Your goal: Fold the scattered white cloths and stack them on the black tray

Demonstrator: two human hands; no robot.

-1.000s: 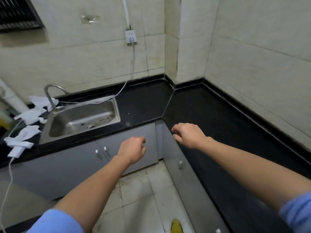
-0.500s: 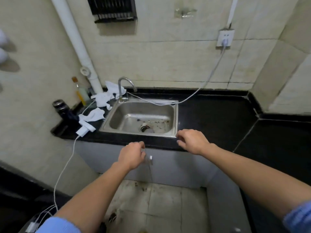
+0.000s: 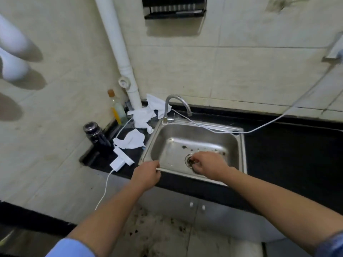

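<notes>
Sink [image 3: 163, 143] nearer now | left hand [image 3: 146, 175] at rim, right hand [image 3: 209, 166] above it | fingers [image 3: 197, 164] loosely curled, empty

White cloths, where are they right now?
In the head view, the white cloths lie on the black counter left of the sink, between the faucet and a dark bottle.

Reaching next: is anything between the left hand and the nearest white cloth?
Nothing visible. Only bare counter lies between the left hand, at the sink's front-left corner, and the nearest white cloth; a white adapter sits just left.
</notes>
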